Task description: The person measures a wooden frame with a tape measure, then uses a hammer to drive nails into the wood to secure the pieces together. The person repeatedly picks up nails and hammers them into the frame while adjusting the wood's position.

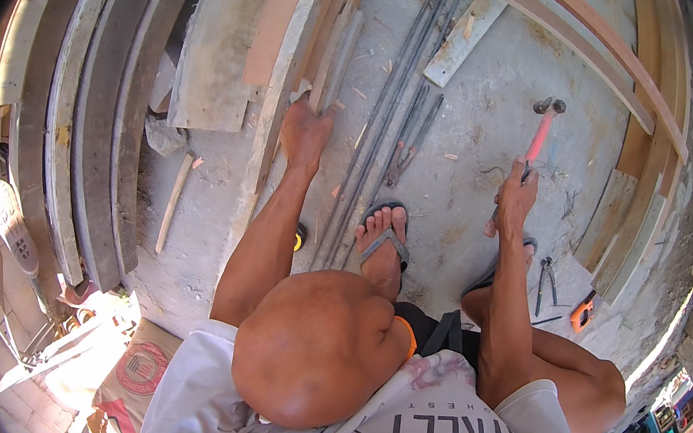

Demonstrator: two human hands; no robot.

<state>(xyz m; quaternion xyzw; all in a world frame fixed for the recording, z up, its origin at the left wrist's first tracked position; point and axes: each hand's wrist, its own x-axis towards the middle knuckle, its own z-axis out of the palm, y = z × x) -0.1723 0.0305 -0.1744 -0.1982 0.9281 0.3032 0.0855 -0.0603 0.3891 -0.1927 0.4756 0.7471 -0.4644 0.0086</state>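
Right now I see my right hand [515,198] with its fingers curled tight around the red handle of a hammer [540,135], whose steel head points toward one o'clock above the concrete floor [477,137]. My left hand [305,132], at eleven o'clock, has its fingers bent down onto a narrow wooden strip [327,67]; I cannot tell whether they actually grip it. Steel rods [382,134] lie between both hands, running toward twelve. Pliers [548,280] and an orange tape measure [582,311] sit at four o'clock, near my right sandal.
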